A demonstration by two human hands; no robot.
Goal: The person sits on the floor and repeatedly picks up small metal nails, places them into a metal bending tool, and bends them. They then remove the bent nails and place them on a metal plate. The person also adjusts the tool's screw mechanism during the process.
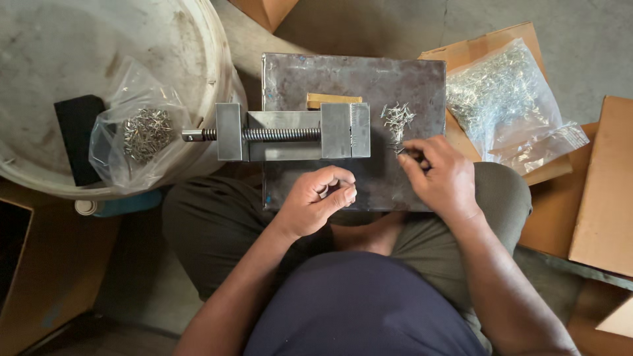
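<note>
A grey metal plate rests on my lap. On it lies a small steel vise with a threaded screw pointing left and a wooden block behind it. A little pile of small metal pins lies to the right of the vise jaws. My right hand pinches a few pins at the near edge of that pile. My left hand hovers just in front of the vise, fingers curled, pinching something small that I cannot make out.
A clear bag of pins sits on a large white drum lid at left, beside a black block. Another clear bag full of pins lies on cardboard at right. Cardboard boxes stand around.
</note>
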